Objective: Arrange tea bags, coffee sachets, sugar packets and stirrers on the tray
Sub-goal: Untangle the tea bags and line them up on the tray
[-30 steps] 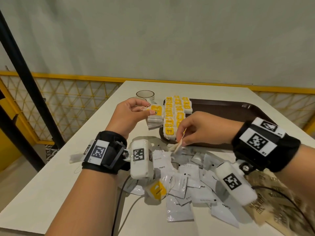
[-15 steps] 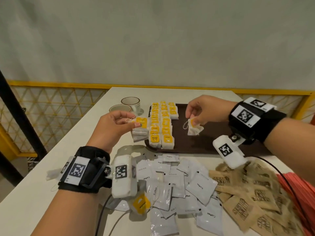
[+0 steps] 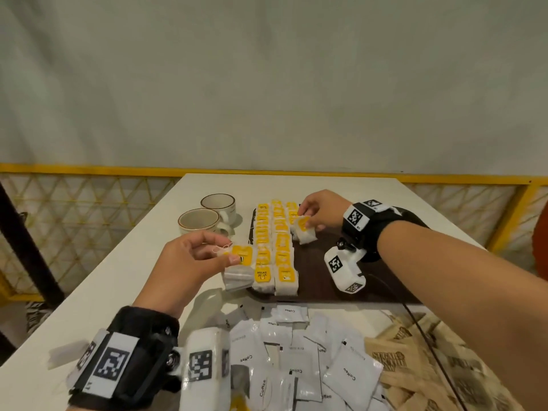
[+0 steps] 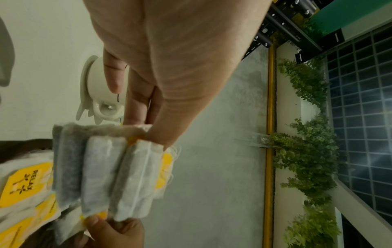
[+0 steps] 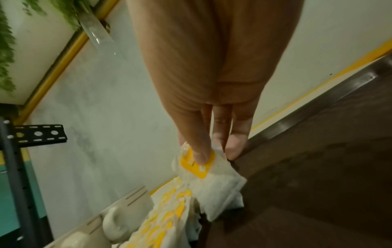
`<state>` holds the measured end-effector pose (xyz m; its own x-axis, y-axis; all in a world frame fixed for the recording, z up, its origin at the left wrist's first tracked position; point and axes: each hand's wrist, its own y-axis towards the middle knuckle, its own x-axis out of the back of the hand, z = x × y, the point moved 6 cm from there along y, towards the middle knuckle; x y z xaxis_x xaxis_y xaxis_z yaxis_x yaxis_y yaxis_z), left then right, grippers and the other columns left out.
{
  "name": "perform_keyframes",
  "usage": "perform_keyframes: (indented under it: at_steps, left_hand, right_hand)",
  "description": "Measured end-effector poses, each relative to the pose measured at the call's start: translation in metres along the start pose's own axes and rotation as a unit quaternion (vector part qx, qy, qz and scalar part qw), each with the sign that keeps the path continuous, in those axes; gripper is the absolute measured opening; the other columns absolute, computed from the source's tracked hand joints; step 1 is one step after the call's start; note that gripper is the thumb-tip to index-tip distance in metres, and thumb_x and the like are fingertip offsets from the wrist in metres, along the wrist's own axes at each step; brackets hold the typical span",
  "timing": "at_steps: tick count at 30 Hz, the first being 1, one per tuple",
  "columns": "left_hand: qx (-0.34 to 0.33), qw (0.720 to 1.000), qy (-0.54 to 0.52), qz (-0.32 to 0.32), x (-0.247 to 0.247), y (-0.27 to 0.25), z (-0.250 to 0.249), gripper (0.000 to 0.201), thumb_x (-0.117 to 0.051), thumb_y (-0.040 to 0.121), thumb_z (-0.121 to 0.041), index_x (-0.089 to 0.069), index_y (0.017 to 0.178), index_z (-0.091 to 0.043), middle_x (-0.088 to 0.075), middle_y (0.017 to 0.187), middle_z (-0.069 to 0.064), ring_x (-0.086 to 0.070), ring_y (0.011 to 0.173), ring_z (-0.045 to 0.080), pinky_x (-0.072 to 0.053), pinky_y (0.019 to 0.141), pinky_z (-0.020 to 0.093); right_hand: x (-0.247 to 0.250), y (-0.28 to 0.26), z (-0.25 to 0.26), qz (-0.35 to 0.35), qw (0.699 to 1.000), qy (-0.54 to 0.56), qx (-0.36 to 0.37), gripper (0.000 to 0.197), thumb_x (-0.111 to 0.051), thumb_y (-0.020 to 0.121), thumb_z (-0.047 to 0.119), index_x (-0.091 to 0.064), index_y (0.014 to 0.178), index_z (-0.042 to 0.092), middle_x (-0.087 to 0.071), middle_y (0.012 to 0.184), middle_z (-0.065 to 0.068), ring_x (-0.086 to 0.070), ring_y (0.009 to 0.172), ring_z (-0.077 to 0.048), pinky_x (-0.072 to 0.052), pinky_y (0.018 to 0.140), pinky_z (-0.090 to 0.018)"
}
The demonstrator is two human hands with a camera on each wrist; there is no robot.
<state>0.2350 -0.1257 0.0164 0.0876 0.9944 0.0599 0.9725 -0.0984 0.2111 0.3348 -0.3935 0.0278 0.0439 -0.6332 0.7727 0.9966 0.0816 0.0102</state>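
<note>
- Head view: the fingers [image 3: 308, 222] of the right hand [image 3: 321, 210] pinch one tea bag [image 3: 304, 232] over the brown tray [image 3: 326, 280], beside the rows of tea bags [image 3: 274, 247]. The left hand [image 3: 189, 262] pinches a small bunch of tea bags [image 3: 238, 272] at the tray's left edge. Coffee sachets [image 3: 296, 351] and sugar packets [image 3: 415, 366] wait on the desk [image 3: 118, 277].
- Left wrist view: the bunch [image 4: 106, 176] hangs from the closed fingers.
- Right wrist view: the thumb [image 5: 199, 151] presses the yellow tag. I think it is best to set the bag down flat, in line with the row.

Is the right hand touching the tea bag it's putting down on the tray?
Touching. The right wrist view shows the right hand pinching the tea bag, thumb pressed on its yellow tag.
</note>
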Motion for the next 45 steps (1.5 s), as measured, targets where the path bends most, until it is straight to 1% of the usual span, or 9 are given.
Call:
perform_keyframes:
  at_steps: [3, 7, 16, 20, 30, 34, 38, 41, 45]
  left_hand:
    - [0.006, 1.0, -0.001, 0.005, -0.001, 0.0, 0.001, 0.023, -0.079, 0.066, 0.001, -0.068, 0.084, -0.008, -0.068, 0.064, 0.004, -0.061, 0.062, 0.01, -0.05, 0.063, 0.014]
    - [0.014, 1.0, -0.002, 0.007, -0.001, 0.0, 0.003, 0.024, -0.08, 0.065, 0.001, -0.069, 0.085, -0.009, -0.069, 0.069, 0.009, -0.062, 0.068, 0.017, -0.049, 0.068, 0.022]
    - [0.018, 1.0, 0.011, 0.01, -0.004, -0.001, 0.002, 0.024, -0.079, 0.066, 0.0, -0.068, 0.084, -0.01, -0.068, 0.062, 0.003, -0.064, 0.06, 0.008, -0.048, 0.06, 0.014]
    - [0.018, 1.0, 0.015, 0.007, -0.003, 0.0, 0.004, 0.023, -0.079, 0.066, -0.001, -0.068, 0.085, -0.01, -0.071, 0.069, 0.01, -0.066, 0.064, 0.011, -0.048, 0.063, 0.017]
    - [0.007, 1.0, -0.014, 0.01, -0.002, 0.001, 0.003, 0.027, -0.079, 0.062, -0.002, -0.068, 0.085, -0.008, -0.072, 0.078, 0.019, -0.066, 0.073, 0.022, -0.054, 0.072, 0.025]
    - [-0.004, 1.0, -0.017, 0.015, -0.014, 0.008, -0.008, 0.023, -0.079, 0.065, -0.001, -0.067, 0.082, -0.012, -0.066, 0.071, 0.011, -0.062, 0.073, 0.02, -0.051, 0.072, 0.02]
    - [-0.042, 0.988, 0.121, 0.082, -0.053, 0.037, -0.026, 0.022, -0.083, 0.067, -0.008, -0.066, 0.079, -0.018, -0.064, 0.064, -0.011, -0.058, 0.063, 0.003, -0.047, 0.062, 0.015]
    - [-0.06, 0.977, 0.169, 0.115, -0.084, 0.062, -0.025, 0.023, -0.083, 0.068, -0.009, -0.065, 0.077, -0.021, -0.06, 0.066, -0.01, -0.056, 0.06, 0.001, -0.046, 0.063, 0.019]
    - [-0.019, 0.983, 0.128, 0.134, -0.116, 0.09, -0.012, 0.023, -0.078, 0.073, 0.001, -0.063, 0.078, -0.016, -0.059, 0.066, 0.001, -0.055, 0.056, 0.014, -0.054, 0.066, 0.035]
  right_hand:
    - [-0.006, 0.01, -0.002, -0.006, 1.0, 0.0, -0.002, 0.019, -0.069, 0.079, -0.006, -0.067, 0.09, 0.009, -0.06, 0.075, -0.003, -0.057, 0.063, -0.013, -0.048, 0.051, -0.021]
    - [-0.005, 0.014, -0.006, -0.055, 0.998, -0.02, -0.012, 0.026, -0.074, 0.076, -0.001, -0.068, 0.1, 0.008, -0.062, 0.087, -0.004, -0.063, 0.085, -0.021, -0.058, 0.075, -0.037]
    - [-0.016, -0.004, -0.03, -0.045, 0.982, 0.125, -0.132, 0.029, -0.074, 0.074, -0.01, -0.056, 0.087, 0.009, -0.061, 0.089, -0.017, -0.069, 0.086, -0.037, -0.059, 0.078, -0.047]
    - [-0.018, -0.003, -0.029, -0.034, 0.978, 0.14, -0.149, 0.03, -0.071, 0.075, -0.013, -0.055, 0.086, 0.01, -0.06, 0.086, -0.016, -0.068, 0.074, -0.032, -0.06, 0.069, -0.042]
    - [-0.005, 0.0, -0.024, -0.061, 0.991, 0.004, -0.12, 0.022, -0.076, 0.076, 0.007, -0.056, 0.069, 0.012, -0.068, 0.09, -0.019, -0.065, 0.077, -0.025, -0.057, 0.08, -0.043]
    - [0.004, -0.022, -0.014, -0.036, 0.993, 0.085, -0.078, 0.008, -0.071, 0.082, 0.006, -0.063, 0.083, 0.009, -0.065, 0.089, -0.007, -0.063, 0.08, -0.016, -0.058, 0.072, -0.028]
    - [0.004, -0.055, 0.011, 0.045, 0.967, 0.251, -0.013, 0.006, -0.065, 0.088, 0.008, -0.062, 0.092, 0.004, -0.069, 0.087, -0.009, -0.067, 0.078, -0.017, -0.057, 0.072, -0.027]
    - [0.0, -0.07, 0.019, 0.093, 0.946, 0.311, -0.003, 0.007, -0.061, 0.09, 0.009, -0.058, 0.094, 0.005, -0.067, 0.081, -0.008, -0.068, 0.07, -0.015, -0.056, 0.066, -0.024]
    - [0.002, -0.066, 0.004, 0.044, 0.955, 0.293, -0.026, 0.019, -0.069, 0.083, 0.004, -0.055, 0.095, 0.007, -0.061, 0.085, -0.011, -0.066, 0.069, -0.015, -0.057, 0.062, -0.024]
